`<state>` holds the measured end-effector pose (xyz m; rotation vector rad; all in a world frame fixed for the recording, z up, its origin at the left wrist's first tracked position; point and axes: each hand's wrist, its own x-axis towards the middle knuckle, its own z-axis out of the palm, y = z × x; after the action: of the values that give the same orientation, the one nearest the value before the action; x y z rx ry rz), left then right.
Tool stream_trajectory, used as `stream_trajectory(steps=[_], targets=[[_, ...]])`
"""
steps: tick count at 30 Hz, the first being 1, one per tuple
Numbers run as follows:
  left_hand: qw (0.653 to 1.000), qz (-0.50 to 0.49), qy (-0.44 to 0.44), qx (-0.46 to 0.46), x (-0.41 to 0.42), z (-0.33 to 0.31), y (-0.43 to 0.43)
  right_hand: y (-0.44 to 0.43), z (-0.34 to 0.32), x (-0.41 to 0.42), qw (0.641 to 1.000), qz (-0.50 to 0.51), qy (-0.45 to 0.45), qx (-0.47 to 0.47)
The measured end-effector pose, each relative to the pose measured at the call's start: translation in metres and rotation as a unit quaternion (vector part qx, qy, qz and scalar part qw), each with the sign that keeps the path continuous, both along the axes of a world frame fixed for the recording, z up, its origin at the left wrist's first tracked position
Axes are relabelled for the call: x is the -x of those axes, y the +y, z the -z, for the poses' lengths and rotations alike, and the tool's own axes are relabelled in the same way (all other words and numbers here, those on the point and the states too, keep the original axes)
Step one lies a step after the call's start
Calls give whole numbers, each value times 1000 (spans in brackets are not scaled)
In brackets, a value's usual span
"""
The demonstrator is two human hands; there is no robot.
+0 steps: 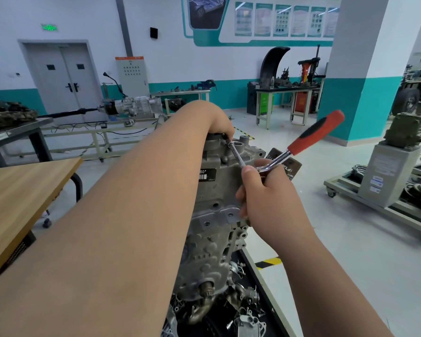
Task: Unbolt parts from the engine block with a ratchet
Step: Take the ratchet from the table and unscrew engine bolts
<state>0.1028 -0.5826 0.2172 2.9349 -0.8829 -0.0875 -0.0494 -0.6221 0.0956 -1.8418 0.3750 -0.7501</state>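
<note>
Head cam: left hand curls over the top edge of the engine block, fingertips hidden, so can't tell if it's holding the extension. Right hand, just beside it, grips the ratchet by its head. Below both wrists, a black tray holds loose metal parts.

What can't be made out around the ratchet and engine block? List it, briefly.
- Head view: the bolt and socket at the extension tip, hidden under the left hand.
- Head of the ratchet: mostly covered by the right hand.
- The label on the engine block: partly behind the left forearm, print too small.
- The loose parts below: cut off by the bottom edge.
</note>
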Motion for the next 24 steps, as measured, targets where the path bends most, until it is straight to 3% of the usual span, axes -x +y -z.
stream_trajectory(steps=[3, 10, 13, 19, 24], targets=[[1000, 2, -9, 11, -1, 1, 1, 1, -1, -1, 999, -16, -8, -33], [1000, -12, -4, 28, -3, 2, 2, 8, -4, 4, 943, -118, -36, -310], [1000, -12, -5, 28, -3, 3, 3, 10, -5, 5, 887, -191, -33, -420], [999, -11, -7, 30, -3, 3, 2, 4, 0, 6, 738, -281, -93, -607], [999, -13, -8, 34, -5, 3, 3, 6, 5, 6, 693, -304, -127, -642]])
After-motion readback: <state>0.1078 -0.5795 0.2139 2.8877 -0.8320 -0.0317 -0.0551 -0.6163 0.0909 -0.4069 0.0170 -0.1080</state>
